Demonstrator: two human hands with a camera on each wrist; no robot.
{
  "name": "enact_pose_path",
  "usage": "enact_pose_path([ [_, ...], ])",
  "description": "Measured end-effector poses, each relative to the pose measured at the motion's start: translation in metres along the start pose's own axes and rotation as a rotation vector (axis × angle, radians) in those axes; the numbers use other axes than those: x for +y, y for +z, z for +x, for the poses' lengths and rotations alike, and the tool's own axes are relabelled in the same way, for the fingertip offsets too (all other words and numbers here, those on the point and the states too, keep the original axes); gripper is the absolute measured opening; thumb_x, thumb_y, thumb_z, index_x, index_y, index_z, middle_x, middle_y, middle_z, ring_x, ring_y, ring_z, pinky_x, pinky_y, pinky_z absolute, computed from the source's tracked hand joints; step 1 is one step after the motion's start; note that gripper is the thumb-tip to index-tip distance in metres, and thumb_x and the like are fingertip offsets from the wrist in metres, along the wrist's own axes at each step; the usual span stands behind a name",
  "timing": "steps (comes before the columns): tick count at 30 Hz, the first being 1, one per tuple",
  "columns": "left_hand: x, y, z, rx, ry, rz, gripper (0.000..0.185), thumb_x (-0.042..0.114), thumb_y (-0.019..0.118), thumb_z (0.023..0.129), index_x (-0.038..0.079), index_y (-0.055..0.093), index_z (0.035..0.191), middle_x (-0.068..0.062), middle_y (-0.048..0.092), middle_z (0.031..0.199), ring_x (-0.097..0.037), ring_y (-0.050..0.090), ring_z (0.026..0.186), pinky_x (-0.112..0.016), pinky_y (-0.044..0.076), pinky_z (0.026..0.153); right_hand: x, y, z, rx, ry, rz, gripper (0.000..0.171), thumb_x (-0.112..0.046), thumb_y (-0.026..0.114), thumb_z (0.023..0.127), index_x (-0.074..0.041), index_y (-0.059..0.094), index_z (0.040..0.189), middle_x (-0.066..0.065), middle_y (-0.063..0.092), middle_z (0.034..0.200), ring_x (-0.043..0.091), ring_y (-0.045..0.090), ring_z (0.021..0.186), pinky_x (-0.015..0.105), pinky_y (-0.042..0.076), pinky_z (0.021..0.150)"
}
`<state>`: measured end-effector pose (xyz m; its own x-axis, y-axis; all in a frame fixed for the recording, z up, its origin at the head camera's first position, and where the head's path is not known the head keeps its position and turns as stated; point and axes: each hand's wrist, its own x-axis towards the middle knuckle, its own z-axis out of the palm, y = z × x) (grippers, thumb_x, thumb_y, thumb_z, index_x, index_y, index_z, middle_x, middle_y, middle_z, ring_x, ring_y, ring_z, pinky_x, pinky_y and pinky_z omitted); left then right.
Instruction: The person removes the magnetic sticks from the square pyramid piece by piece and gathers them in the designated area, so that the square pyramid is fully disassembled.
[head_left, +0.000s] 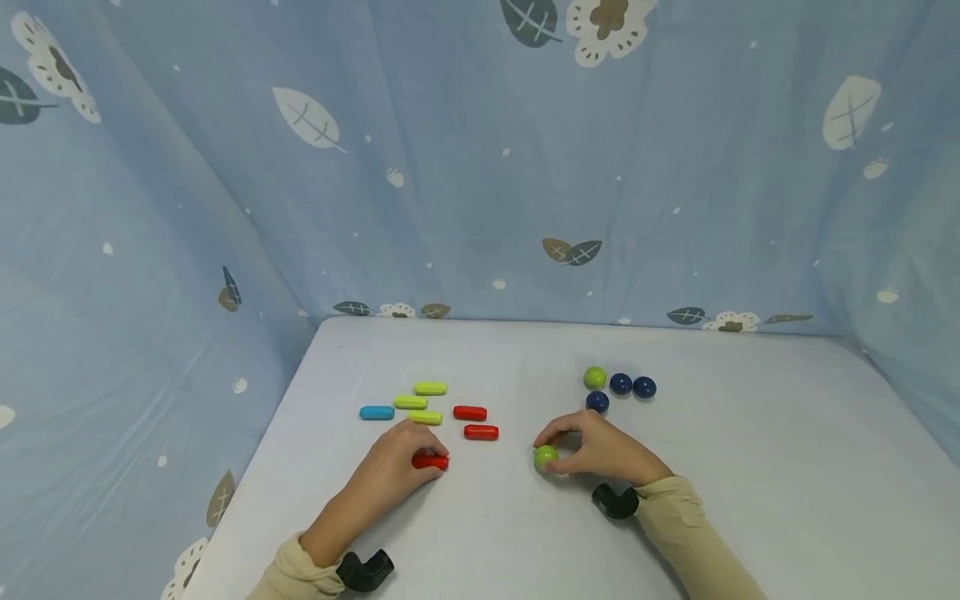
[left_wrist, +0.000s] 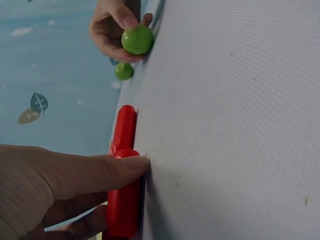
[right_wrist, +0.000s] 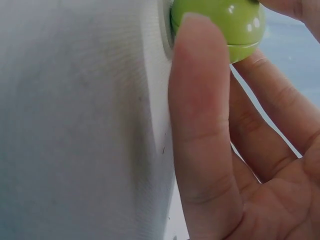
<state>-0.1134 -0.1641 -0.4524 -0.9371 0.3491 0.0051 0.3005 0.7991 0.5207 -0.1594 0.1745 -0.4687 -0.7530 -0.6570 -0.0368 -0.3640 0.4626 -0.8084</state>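
My left hand (head_left: 393,462) pinches a short red stick (head_left: 430,462) with rounded ends between thumb and fingers, low over the white table (head_left: 487,533). In the left wrist view the thumb lies across this red stick (left_wrist: 123,210), and a second red stick lies just beyond it. My right hand (head_left: 600,450) holds a green ball (head_left: 545,458) between thumb and fingers, close over the table. A fine seam runs round the green ball (right_wrist: 220,25) in the right wrist view. Two more red sticks (head_left: 481,432) lie beyond the left hand.
Three yellow-green sticks (head_left: 431,388) and a blue stick (head_left: 377,412) lie at the left, beyond the left hand. Past the right hand sit another green ball (head_left: 595,377) and three dark blue balls (head_left: 644,387). A patterned blue curtain (head_left: 465,167) hangs behind the table.
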Motion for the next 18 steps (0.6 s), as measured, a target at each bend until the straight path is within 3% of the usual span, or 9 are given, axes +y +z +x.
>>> enact_pose_path([
  [5, 0.008, -0.001, -0.002, 0.009, 0.048, -0.012, 0.022, 0.012, 0.09, 0.077, 0.017, 0.081, 0.097, 0.009, 0.071, 0.096, -0.009, 0.059, 0.097, -0.028, 0.055, 0.082, 0.0, 0.001, 0.001, -0.002, -0.005, 0.0, 0.024, -0.024, 0.084, 0.087, -0.017, 0.079, 0.109, -0.007, 0.078, 0.109, 0.009, 0.07, 0.106, 0.034, 0.056, 0.096],
  [8, 0.019, -0.001, -0.004, -0.013, 0.091, -0.073, 0.022, 0.013, 0.089, 0.079, 0.017, 0.08, 0.098, 0.008, 0.072, 0.097, -0.012, 0.059, 0.098, -0.029, 0.055, 0.084, 0.0, 0.001, 0.001, -0.003, -0.003, 0.006, 0.024, -0.025, 0.084, 0.086, -0.018, 0.079, 0.109, -0.008, 0.077, 0.108, 0.007, 0.069, 0.105, 0.032, 0.056, 0.095],
  [13, 0.036, 0.014, -0.003, -0.142, 0.182, -0.209, 0.018, 0.016, 0.088, 0.082, 0.017, 0.078, 0.097, 0.008, 0.073, 0.093, -0.008, 0.06, 0.087, -0.024, 0.052, 0.079, 0.0, -0.009, -0.004, 0.03, -0.013, 0.024, 0.026, -0.025, 0.084, 0.087, -0.017, 0.078, 0.111, -0.007, 0.076, 0.109, 0.007, 0.068, 0.101, 0.033, 0.057, 0.089],
  [18, 0.048, 0.039, 0.001, -0.283, 0.266, -0.261, 0.019, 0.022, 0.088, 0.083, 0.023, 0.076, 0.098, 0.016, 0.071, 0.091, 0.003, 0.057, 0.082, -0.017, 0.05, 0.079, 0.007, -0.037, -0.019, 0.183, 0.036, 0.014, 0.029, -0.024, 0.085, 0.086, -0.017, 0.077, 0.113, 0.0, 0.075, 0.11, 0.005, 0.067, 0.099, 0.03, 0.059, 0.079],
])
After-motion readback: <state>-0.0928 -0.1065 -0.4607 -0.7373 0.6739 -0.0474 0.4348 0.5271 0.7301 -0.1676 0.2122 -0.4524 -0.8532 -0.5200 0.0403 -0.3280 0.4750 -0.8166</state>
